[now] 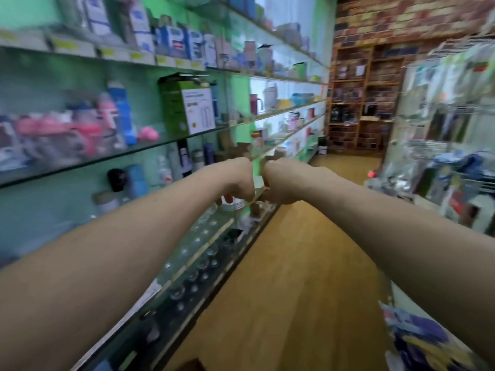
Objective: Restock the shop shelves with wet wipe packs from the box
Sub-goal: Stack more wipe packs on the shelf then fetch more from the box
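Both my arms stretch straight ahead over the aisle. My left hand (237, 180) and my right hand (284, 183) are curled into fists, and their knuckles touch in the middle of the view. I see nothing held in either fist. The glass shelves (171, 141) on the green wall to my left carry bottles, cups and boxes. Motion blurs the whole view. I cannot make out a wet wipe pack or the box.
A green and white carton (187, 108) stands on the middle shelf. Glassware (198, 263) fills the lowest shelf below my left arm. A wire rack of bagged goods (450, 145) lines the right side, with blue patterned packs (420, 341) at the bottom right. The wooden floor (289, 277) runs to brick-wall shelving (361, 103).
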